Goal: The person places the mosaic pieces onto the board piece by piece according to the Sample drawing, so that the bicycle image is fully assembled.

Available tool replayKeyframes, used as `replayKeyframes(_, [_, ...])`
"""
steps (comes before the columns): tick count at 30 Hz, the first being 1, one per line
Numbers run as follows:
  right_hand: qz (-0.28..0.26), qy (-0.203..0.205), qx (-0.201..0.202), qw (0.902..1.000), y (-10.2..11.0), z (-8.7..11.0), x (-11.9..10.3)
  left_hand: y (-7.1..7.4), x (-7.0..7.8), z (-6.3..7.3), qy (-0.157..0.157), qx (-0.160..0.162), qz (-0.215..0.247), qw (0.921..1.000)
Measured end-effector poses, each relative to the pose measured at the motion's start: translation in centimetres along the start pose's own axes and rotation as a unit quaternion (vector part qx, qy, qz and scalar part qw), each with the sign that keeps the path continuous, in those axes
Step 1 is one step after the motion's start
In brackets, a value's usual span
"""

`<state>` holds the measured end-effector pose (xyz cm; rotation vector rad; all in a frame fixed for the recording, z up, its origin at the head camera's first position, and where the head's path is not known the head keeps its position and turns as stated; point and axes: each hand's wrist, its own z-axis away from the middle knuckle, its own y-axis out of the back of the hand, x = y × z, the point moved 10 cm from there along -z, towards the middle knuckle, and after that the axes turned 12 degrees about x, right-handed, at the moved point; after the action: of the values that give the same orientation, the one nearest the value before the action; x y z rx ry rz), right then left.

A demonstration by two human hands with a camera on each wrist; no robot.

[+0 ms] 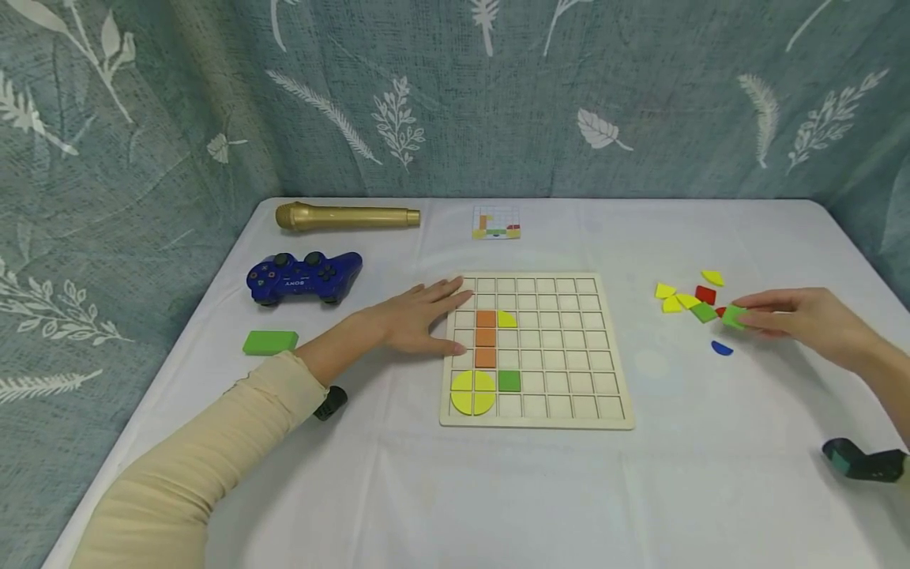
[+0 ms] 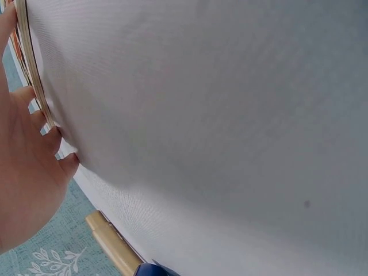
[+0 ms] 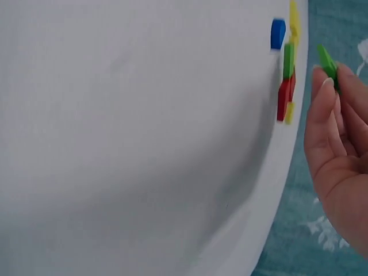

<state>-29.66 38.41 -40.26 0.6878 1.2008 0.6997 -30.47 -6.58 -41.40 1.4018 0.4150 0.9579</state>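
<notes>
My left hand [image 1: 419, 316] rests with spread, straight fingers at the left edge of the pale grid board [image 1: 540, 419]. In the left wrist view its fingertips lie along the board's edge. On the board sit orange squares [image 1: 486, 337], a yellow quarter circle [image 1: 506, 320], a green square [image 1: 509, 381] and a yellow disc of quarter pieces [image 1: 472, 403]. To the right, my right hand [image 1: 810, 320] pinches a green square tile [image 3: 328, 62] between thumb and fingers, raised over the loose pieces. Beneath it are another green piece [image 1: 704, 313], a red square [image 1: 705, 295] and a blue half circle [image 1: 721, 348].
Several yellow quarter pieces [image 1: 665, 291] lie near the right hand. A small pattern card [image 1: 496, 223] is behind the board. On the left are a gold microphone [image 1: 348, 217], a blue game controller [image 1: 304, 278] and a green block [image 1: 270, 342].
</notes>
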Motion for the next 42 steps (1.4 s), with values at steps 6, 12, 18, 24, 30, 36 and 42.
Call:
replayKeyframes(6, [-0.043,0.024,-0.046,0.9977,-2.1,0.9,-3.3,-0.1,-0.1,0.0,0.002,0.001,-0.003,1.0000])
replayKeyframes(12, [-0.073,0.029,-0.092,0.9927,-5.0,1.8,-6.2,-0.2,-0.2,0.0,0.003,0.003,-0.003,1.0000])
replayKeyframes(18, [-0.115,0.042,-0.139,0.9828,-7.4,3.3,-9.3,-0.2,-0.1,0.0,0.003,0.004,0.000,1.0000])
replayKeyframes(24, [-0.126,0.055,-0.159,0.9776,-9.7,4.6,-11.9,-0.2,-0.2,0.0,0.001,0.002,-0.002,1.0000])
replayKeyframes(30, [-0.133,0.064,-0.186,0.9716,-11.9,5.4,-14.1,-0.2,-0.1,-0.1,-0.002,0.002,0.002,1.0000])
replayKeyframes(36, [-0.147,0.064,-0.201,0.9664,-13.9,6.0,-16.0,0.0,-0.1,0.0,-0.001,0.006,-0.004,1.0000])
replayKeyframes(42, [-0.157,0.057,-0.207,0.9639,-15.6,6.8,-17.5,-0.1,0.0,0.0,0.001,0.006,-0.002,1.0000])
